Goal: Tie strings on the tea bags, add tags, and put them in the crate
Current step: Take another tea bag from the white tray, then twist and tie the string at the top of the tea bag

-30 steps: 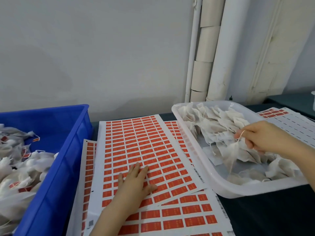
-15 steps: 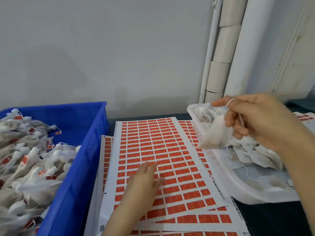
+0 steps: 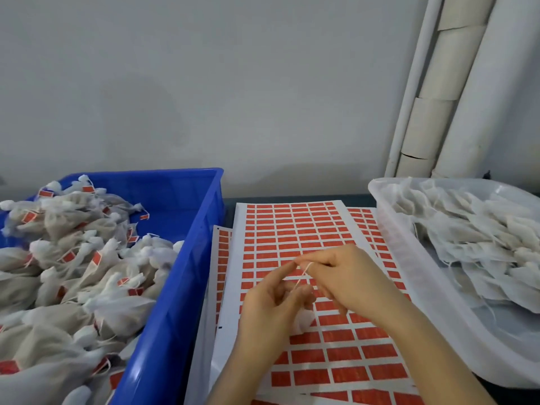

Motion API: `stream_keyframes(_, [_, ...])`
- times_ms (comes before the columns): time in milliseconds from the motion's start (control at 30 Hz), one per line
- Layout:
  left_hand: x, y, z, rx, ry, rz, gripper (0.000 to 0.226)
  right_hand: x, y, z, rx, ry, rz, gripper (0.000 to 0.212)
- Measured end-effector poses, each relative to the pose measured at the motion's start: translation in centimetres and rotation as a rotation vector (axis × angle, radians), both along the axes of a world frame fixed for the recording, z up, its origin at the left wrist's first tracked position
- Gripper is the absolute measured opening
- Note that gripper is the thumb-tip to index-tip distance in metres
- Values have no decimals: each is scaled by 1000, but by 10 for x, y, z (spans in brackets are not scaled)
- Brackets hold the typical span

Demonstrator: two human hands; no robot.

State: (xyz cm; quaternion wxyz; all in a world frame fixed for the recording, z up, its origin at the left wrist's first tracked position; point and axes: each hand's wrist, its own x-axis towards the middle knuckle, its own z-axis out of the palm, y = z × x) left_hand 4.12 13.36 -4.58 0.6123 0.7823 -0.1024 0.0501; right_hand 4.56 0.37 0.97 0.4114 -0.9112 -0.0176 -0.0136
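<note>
Tea bag (image 3: 304,320) with its string (image 3: 302,273) at the tying stage, worked above the middle of the tabletop (image 3: 523,399).

Technique: the step is judged to be knotting the string on the bag neck. The string is best kept taut between the two hands, and the loop drawn down tight against the gathered neck. Slack would let the knot sit loose or slip off the thin, soft mesh.

Right hand (image 3: 353,282): thumb and forefinger pinch the upper end of the string, and the other fingers are curled under.

Left hand (image 3: 268,308): the forefinger is stretched up to meet that pinch. The other fingers are half curled, and the string runs down into them.

The bag shows only as a white blur just below the curled fingers of both hands. Which hand bears its weight cannot be told.

Directly beneath the hands lie overlapping tag sheets (image 3: 292,226), rows of red labels on white backing. No tag is on this bag yet.

Along the left edge stands the blue crate (image 3: 175,287), heaped with finished bags (image 3: 73,258) that carry red tags.

Along the right edge stands the white tray (image 3: 409,273), which holds the untied bags (image 3: 467,244).
</note>
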Motion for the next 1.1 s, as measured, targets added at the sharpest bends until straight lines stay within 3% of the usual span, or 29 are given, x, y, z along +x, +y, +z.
stream_keyframes(100, [3,5,-5,-19,-3,86,13,1,-16,-3,66,65,125,17])
stream_keyframes(267, [6,5,-11,-31,-4,109,15,-3,-31,-9,249,49,169,16])
stream_keyframes(600, [-1,5,-6,-194,152,-1,45,-2,-37,-20,153,-307,-187,13])
stream_keyframes(767, [-8,-3,-7,-104,220,-111,27,-6,-30,-18,149,-415,-240,9])
stream_keyframes(833, [-9,-4,-10,18,134,-4,35,-7,-27,-17,168,-433,-202,9])
stream_keyframes(900, [-7,-3,-8,-19,68,167,31,-8,-22,-17,181,-435,-164,9])
stream_keyframes(967, [-1,2,-3,-136,242,175,45,-9,-17,-17,201,-439,-125,10])
stream_keyframes(1033, [0,8,2,-152,534,-76,57,-11,-13,-18,228,-440,-82,12])
stream_keyframes(1100, [-2,8,5,-301,805,-347,57,-14,-11,-18,260,-434,-26,13])
